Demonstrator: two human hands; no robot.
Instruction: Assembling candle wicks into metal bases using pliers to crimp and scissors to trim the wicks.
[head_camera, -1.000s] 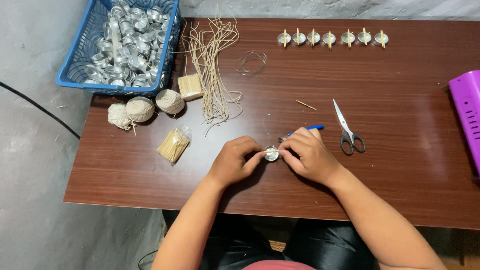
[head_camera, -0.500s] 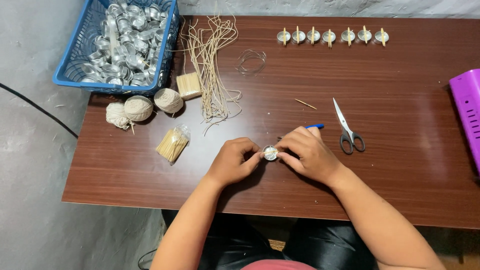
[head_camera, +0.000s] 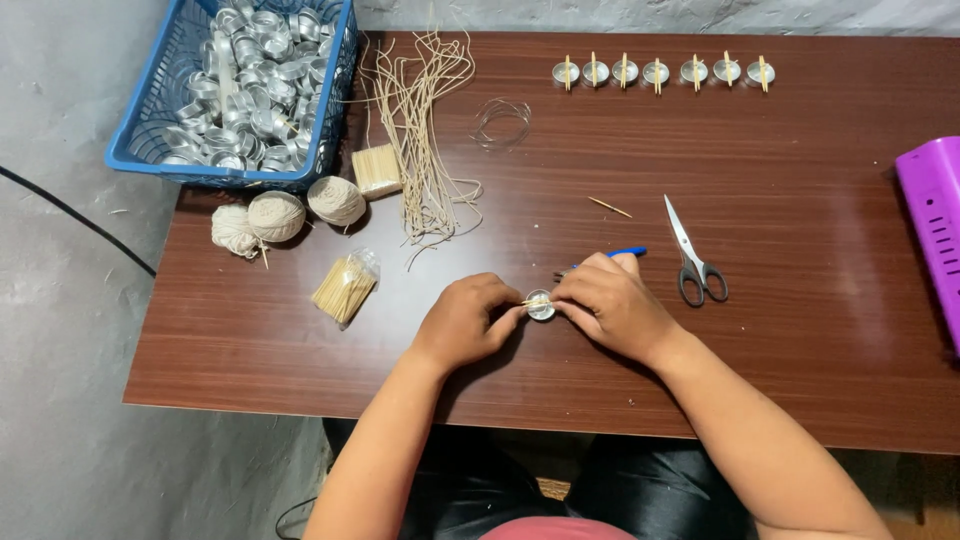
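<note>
My left hand (head_camera: 465, 322) and my right hand (head_camera: 612, 305) meet over a small round metal cup (head_camera: 541, 305) on the brown table (head_camera: 800, 380). Both pinch it from either side, and a thin wooden stick lies across its top. A blue pen (head_camera: 628, 253) pokes out from behind my right hand. Along the far edge stands a row of several metal cups with sticks across them (head_camera: 661, 72).
A blue basket of empty metal cups (head_camera: 240, 85) overhangs the far left corner. Nearby lie cut wicks (head_camera: 425, 130), string balls (head_camera: 277, 214), two stick bundles (head_camera: 345, 286), scissors (head_camera: 692, 258), a loose stick (head_camera: 609, 207), a wire coil (head_camera: 502, 121). A purple box (head_camera: 935, 235) sits at the right edge.
A thin stick now lies across the cup between my fingers. Both hands stay in nearly the same place.
</note>
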